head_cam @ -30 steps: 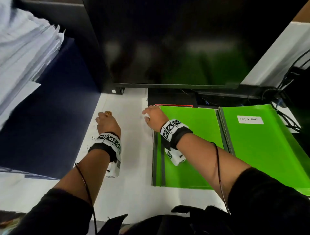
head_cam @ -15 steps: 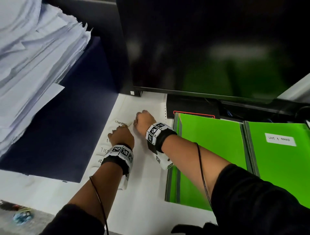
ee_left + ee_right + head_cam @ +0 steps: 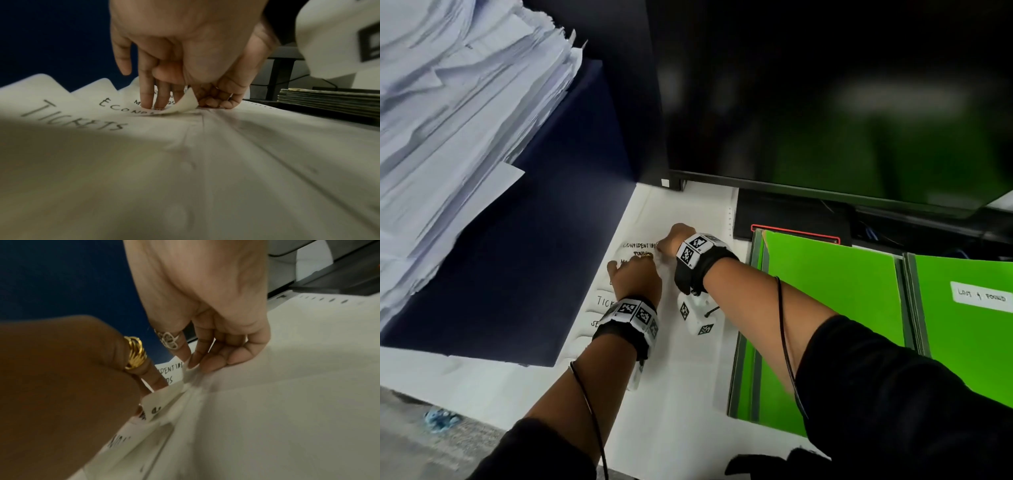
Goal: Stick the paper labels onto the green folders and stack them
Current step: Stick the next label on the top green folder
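Note:
A white sheet (image 3: 654, 377) carries several handwritten paper labels, among them "CONFIDENTIAL FUNDS" (image 3: 640, 247) and "TICKETS" (image 3: 72, 116). My left hand (image 3: 635, 274) presses its straight fingers (image 3: 147, 99) down on the labels. My right hand (image 3: 671, 240) pinches the right edge of the top label (image 3: 174, 372) between thumb and forefinger (image 3: 192, 363). Beside it, a label corner (image 3: 185, 104) curls up off the sheet. A pile of green folders (image 3: 825, 291) lies to the right. Further right, another green folder (image 3: 962, 342) bears a "LOST & FOUND" label (image 3: 983, 297).
A tall heap of white papers (image 3: 448, 120) rests on a dark blue surface (image 3: 517, 257) at the left. A black monitor (image 3: 825, 102) stands close behind the hands, its base (image 3: 791, 219) just behind the folders. Black cables run from both wrists.
My right hand left the green folder pile and moved left to the label sheet. My left hand shifted onto the labels, and both hands now meet at the top label.

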`<state>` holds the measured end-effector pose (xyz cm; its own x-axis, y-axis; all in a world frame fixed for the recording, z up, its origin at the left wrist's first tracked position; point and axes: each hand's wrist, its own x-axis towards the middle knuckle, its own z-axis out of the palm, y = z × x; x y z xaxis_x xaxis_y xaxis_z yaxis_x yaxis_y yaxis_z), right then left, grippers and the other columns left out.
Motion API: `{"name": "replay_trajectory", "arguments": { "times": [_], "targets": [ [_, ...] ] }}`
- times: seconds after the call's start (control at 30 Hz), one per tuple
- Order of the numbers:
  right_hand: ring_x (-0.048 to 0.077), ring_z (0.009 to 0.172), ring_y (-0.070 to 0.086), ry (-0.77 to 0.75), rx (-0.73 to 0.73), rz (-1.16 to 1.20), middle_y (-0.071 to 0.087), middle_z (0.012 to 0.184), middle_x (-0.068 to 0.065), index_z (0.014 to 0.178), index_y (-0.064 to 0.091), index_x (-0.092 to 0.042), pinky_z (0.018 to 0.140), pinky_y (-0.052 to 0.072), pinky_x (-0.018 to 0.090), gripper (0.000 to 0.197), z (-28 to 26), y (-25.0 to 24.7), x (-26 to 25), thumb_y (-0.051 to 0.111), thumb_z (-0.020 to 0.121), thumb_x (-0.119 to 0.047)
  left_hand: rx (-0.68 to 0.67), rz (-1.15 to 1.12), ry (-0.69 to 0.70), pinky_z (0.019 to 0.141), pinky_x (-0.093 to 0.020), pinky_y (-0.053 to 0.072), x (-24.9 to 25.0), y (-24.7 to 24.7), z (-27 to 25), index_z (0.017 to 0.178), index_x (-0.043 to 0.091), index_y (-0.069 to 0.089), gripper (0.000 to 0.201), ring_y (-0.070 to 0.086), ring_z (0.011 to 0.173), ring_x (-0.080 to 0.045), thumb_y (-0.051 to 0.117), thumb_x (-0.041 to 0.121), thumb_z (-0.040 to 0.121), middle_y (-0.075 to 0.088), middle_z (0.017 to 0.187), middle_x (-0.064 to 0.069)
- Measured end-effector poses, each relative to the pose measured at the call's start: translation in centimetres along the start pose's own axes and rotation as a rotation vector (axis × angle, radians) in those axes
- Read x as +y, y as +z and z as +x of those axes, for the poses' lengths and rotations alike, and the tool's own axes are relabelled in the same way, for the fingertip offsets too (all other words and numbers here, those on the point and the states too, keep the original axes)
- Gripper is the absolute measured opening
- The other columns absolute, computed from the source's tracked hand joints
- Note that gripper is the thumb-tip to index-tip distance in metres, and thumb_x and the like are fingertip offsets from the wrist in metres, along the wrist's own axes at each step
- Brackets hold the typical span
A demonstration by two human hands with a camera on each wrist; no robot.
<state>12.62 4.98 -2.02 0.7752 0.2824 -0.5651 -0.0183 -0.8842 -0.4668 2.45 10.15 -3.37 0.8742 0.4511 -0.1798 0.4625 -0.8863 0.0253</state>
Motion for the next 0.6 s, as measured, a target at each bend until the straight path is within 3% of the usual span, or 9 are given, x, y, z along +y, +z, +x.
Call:
{"name": "replay_trajectory", "arguments": {
  "times": [0.1,0.2,0.27,0.33,0.4,0.5,0.6],
  "targets": [
    [0.030,0.101,0.061,-0.024,0.020,0.020,0.064,0.113,0.012,0.102,0.063,-0.003,0.077,0.045,0.029,0.024,-0.2,-0.5,0.2,0.053,0.089,-0.021,-0.026,-0.007,-0.024,0.099,-0.038,0.027,0.4,-0.4,0.2,0.092,0.018,0.062,0.024,0.062,0.084,-0.022,0.044,0.009,0.079,0.067,0.088,0.000],
    [0.031,0.104,0.059,-0.080,0.086,0.088,0.062,0.114,0.016,0.107,0.061,-0.001,0.082,0.045,0.029,0.028,-0.7,-1.2,1.1,0.049,0.092,-0.021,-0.057,-0.044,-0.068,0.099,-0.040,0.027,0.9,-1.2,0.5,0.089,0.017,0.063,0.022,0.056,0.073,-0.021,0.042,0.020,0.084,0.061,0.075,0.001],
    [0.031,0.103,0.058,-0.106,0.135,0.132,0.062,0.107,0.016,0.097,0.060,-0.003,0.083,0.045,0.029,0.023,-1.5,-2.2,1.9,0.048,0.093,-0.022,-0.086,-0.059,-0.088,0.101,-0.043,0.026,1.5,-2.0,0.8,0.094,0.014,0.062,0.034,0.057,0.075,-0.023,0.036,0.036,0.090,0.061,0.076,0.000],
    [0.029,0.094,0.055,-0.112,0.186,0.156,0.058,0.087,0.012,0.076,0.053,-0.007,0.076,0.044,0.030,0.022,-2.3,-3.3,3.1,0.049,0.092,-0.022,-0.080,-0.053,-0.098,0.101,-0.045,0.026,2.0,-2.9,1.0,0.105,0.013,0.058,0.053,0.062,0.087,-0.026,0.028,0.055,0.092,0.067,0.090,-0.004],
    [0.028,0.088,0.055,-0.108,0.245,0.188,0.058,0.082,0.013,0.066,0.050,-0.009,0.072,0.042,0.030,0.028,-2.8,-4.4,4.5,0.050,0.091,-0.023,-0.035,-0.082,-0.111,0.099,-0.045,0.028,2.6,-3.7,1.2,0.114,0.013,0.054,0.064,0.062,0.097,-0.028,0.026,0.064,0.089,0.067,0.102,-0.006],
    [0.035,0.096,0.063,-0.082,0.349,0.247,0.065,0.093,0.021,0.059,0.043,-0.014,0.083,0.050,0.036,0.034,-3.9,-5.9,7.1,0.052,0.090,-0.022,0.040,-0.222,-0.047,0.100,-0.045,0.026,3.9,-4.6,1.3,0.125,0.015,0.046,0.062,0.060,0.104,-0.027,0.036,0.062,0.086,0.062,0.117,-0.004],
    [0.035,0.095,0.063,-0.046,0.448,0.266,0.066,0.093,0.023,0.058,0.040,-0.013,0.085,0.049,0.039,0.036,-5.2,-6.9,10.2,0.055,0.090,-0.020,0.093,-0.302,0.142,0.102,-0.044,0.024,5.9,-5.4,1.0,0.129,0.017,0.045,0.062,0.057,0.109,-0.021,0.045,0.057,0.082,0.055,0.126,0.002]
  ]
}}
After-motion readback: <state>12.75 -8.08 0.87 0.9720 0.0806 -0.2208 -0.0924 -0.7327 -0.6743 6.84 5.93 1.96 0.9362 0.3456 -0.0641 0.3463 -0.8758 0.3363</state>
